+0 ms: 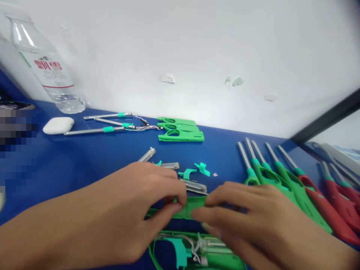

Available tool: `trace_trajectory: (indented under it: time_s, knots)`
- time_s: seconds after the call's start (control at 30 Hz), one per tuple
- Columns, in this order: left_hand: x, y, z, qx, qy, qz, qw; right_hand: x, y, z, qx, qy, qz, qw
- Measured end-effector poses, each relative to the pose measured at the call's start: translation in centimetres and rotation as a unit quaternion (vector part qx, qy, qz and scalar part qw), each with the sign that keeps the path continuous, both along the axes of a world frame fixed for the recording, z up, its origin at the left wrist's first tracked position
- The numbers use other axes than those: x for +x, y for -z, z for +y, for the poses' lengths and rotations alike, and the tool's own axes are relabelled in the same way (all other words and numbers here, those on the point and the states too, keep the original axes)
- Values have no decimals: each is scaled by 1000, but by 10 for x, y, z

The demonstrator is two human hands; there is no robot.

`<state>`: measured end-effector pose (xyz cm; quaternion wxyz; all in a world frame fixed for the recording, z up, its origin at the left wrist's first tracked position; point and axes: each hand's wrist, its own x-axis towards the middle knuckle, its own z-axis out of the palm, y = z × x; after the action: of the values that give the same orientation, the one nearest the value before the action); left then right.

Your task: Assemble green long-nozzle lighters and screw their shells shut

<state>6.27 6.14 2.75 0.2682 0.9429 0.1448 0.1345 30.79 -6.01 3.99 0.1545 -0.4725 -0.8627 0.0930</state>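
Blue tabletop [222, 153], both hands [146, 202] [258, 215] (backs upward) on green casing [191, 208].

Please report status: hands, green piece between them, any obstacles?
Left hand, right hand: at green piece. Piece partly hidden by hands. Clear tube just beyond, apparently not blocking.

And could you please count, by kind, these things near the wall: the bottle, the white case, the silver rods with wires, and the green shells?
Bottle: 1
White case: 1
Silver rods with wires: 3
Green shells: 3
Total: 8
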Motion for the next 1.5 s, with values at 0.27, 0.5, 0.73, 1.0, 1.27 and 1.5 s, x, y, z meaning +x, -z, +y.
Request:
trace_trajectory:
  time_s: [0.27,0.5,0.73,1.0,1.27,1.5]
  knots:
    - [5,-3,19,93,-55,-118,987,0,6,8,-21,30,-70,997]
    - [4,3,19,138,-59,-132,980,1,13,7,17,22,-87,996]
    - [0,3,14,250,-54,-127,958,4,-1,4,60,90,6,994]
    - [-5,3,13,317,-32,-117,941,8,-7,6,-10,216,163,963]
    - [1,2,13,107,-40,-132,985,3,-4,5,35,188,100,976]
    - [-5,-15,10,40,-73,-19,996,4,0,4,129,77,-16,989]
